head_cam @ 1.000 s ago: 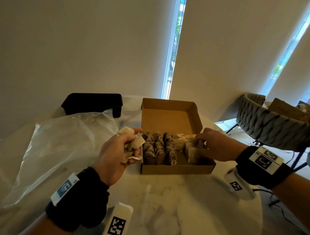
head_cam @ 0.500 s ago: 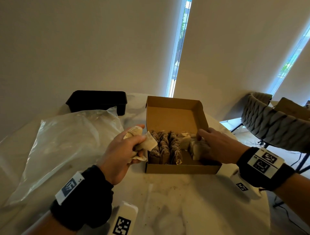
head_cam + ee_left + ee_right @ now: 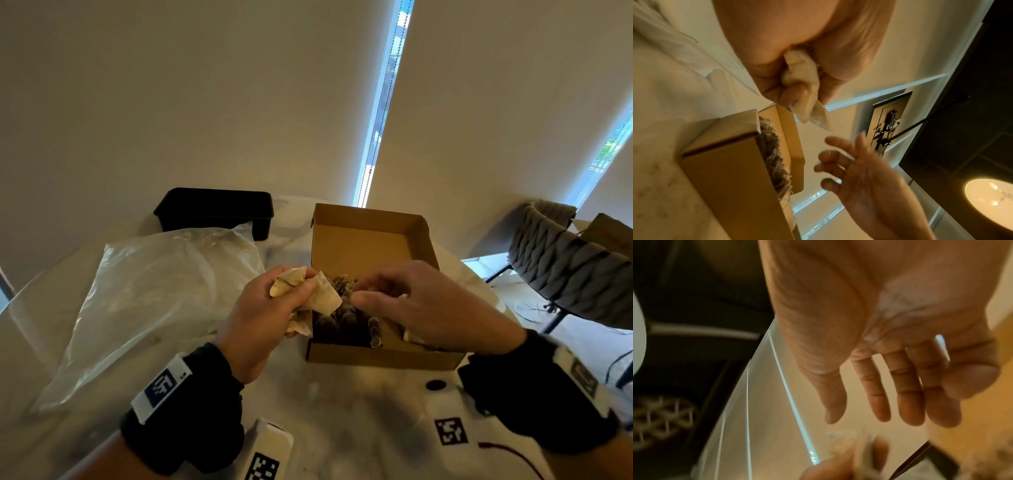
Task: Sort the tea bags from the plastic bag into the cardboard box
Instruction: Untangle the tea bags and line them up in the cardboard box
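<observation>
Dim warm room; daylight through window slits (image 3: pixel 383 102) (narrow); wrist views motion-blurred, edges wide-angle warped.

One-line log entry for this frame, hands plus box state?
left hand: grips tea bags beside box | right hand: open, above cardboard box | box: part filled | plastic bag: on table, left

Head view looks down; both wrist views look up closely, sharing the cardboard box (image 3: pixel 370 240).
</observation>
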The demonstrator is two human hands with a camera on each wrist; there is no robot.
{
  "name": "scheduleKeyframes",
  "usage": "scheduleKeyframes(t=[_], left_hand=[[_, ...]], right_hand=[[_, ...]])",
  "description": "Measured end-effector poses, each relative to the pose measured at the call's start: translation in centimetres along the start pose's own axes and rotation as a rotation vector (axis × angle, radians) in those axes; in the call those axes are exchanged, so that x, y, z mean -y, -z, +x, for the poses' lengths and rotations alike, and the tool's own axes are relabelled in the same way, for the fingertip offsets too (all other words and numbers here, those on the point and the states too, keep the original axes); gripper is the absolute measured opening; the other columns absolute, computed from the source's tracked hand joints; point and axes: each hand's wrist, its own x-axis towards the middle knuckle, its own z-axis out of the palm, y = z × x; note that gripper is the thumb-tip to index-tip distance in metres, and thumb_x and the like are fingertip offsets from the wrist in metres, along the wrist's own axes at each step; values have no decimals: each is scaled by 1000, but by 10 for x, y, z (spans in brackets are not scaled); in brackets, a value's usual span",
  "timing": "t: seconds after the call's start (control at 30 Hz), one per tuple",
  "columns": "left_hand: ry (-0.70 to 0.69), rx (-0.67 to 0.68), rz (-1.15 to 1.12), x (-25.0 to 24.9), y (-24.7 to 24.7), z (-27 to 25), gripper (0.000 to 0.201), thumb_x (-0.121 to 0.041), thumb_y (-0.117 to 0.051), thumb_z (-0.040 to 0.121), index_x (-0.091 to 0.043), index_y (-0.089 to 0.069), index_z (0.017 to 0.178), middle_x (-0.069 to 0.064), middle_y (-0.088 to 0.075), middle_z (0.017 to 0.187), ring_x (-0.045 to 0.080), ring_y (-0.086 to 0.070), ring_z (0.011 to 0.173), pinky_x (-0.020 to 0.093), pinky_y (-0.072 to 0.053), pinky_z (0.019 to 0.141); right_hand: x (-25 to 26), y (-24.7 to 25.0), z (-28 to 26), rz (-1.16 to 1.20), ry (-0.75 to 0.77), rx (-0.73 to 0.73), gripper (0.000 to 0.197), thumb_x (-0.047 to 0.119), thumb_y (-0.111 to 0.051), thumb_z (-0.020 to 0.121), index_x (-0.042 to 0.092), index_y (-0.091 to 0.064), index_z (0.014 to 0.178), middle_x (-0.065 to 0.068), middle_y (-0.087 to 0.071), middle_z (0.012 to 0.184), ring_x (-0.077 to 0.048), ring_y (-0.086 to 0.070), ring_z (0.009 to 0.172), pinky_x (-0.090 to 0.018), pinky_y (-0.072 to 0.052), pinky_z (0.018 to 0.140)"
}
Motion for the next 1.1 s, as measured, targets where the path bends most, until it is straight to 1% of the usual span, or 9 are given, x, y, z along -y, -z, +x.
scheduleKeyframes(t=[0.13,0.27,0.37,0.5,0.77,0.83,0.93,1.0,1.1], left_hand=[[-28,-1,39,1,0,-1,15,-20,-53,95,-22,-68,96,0,-68,81,10,-63,69,17,-44,47],[-10,-2,26,0,3,0,20,-23,-47,98,-26,-67,101,0,-67,77,11,-61,64,20,-45,49],[15,33,27,0,4,1,22,-22,-45,99,-26,-65,105,-8,-60,59,8,-53,53,17,-41,45],[47,92,79,1,2,-2,18,-16,-49,97,-15,-65,88,-5,-51,49,7,-46,45,17,-36,41],[100,87,-9,-1,1,-2,29,-36,-56,91,-11,-70,87,30,-61,81,17,-47,53,23,-38,44],[36,94,33,3,1,-3,20,-23,-63,89,-5,-70,90,24,-54,65,15,-45,51,22,-37,44],[-25,73,70,5,0,-5,6,-12,-65,87,-13,-71,85,3,-52,52,9,-44,46,19,-37,44],[-23,101,87,4,-2,-7,9,-11,-63,89,-15,-70,86,0,-58,54,8,-44,46,19,-38,44],[52,121,64,1,-3,-8,14,-16,-56,94,-18,-69,95,-1,-69,69,9,-45,46,20,-38,45]], right_hand=[[16,-31,13,179,125,-37,14,41,-60,87,29,-67,89,6,-67,80,-10,-63,74,-21,-53,66],[9,-39,23,358,-3,-147,8,31,-61,90,25,-64,86,1,-67,83,-16,-64,77,-28,-56,69],[3,-37,25,496,-51,-153,4,22,-63,89,19,-63,91,1,-69,86,-13,-67,77,-27,-58,69],[0,-35,24,583,-55,-161,8,18,-62,89,14,-64,95,0,-70,87,-16,-68,82,-27,-58,71],[-6,-31,19,494,-12,-208,14,24,-64,87,18,-67,100,1,-72,90,-16,-69,86,-30,-59,76],[-8,-28,16,455,0,-161,17,25,-65,86,19,-67,102,3,-73,91,-13,-70,85,-29,-59,76],[-8,-19,8,398,-2,-44,12,24,-65,86,21,-68,97,11,-73,85,-3,-69,76,-17,-55,68],[-9,-8,2,292,-1,-38,5,25,-66,85,26,-69,89,17,-71,75,3,-65,66,-13,-48,60],[-23,21,-2,44,-34,-91,5,29,-70,82,27,-73,86,12,-70,75,-3,-64,73,-19,-48,69]])
